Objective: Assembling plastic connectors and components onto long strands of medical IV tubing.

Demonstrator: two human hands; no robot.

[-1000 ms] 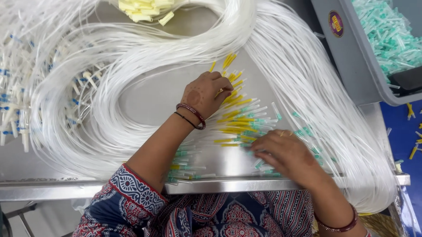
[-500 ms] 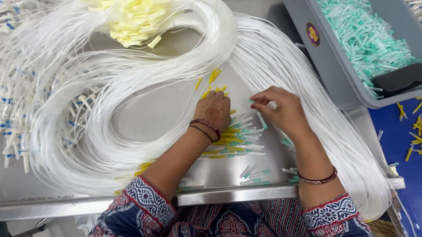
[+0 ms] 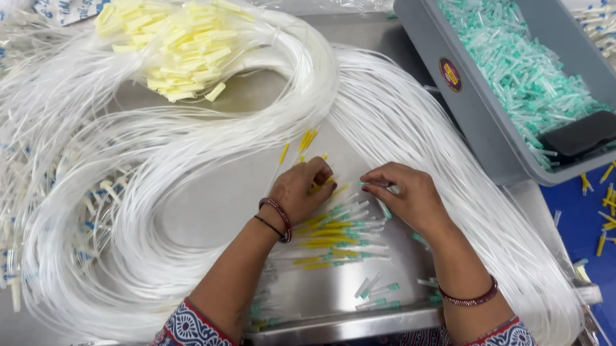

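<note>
Since half a second ago our two hands have drawn closer together over the steel table, and the right one has slid in from the far side of the row of finished ends. Our left hand now has its fingers curled shut on a yellow-tipped tube end; our right hand pinches a small green cap between thumb and forefinger, the two pieces almost touching, just beyond the row.

We judge the work partly done. A row of joined yellow-and-green ends, roughly ten though too crowded to count surely, lies just on our side of the hands. A few yellow tips, about four, wait just beyond the row. Loose green caps, about six, lie between the row and the table edge. Much more is left: one grey bin of green caps, far too many to count, stands right of the row, one big bunch of pale yellow ends lies far beyond it, and coils of clear tubing loop around it.
</note>
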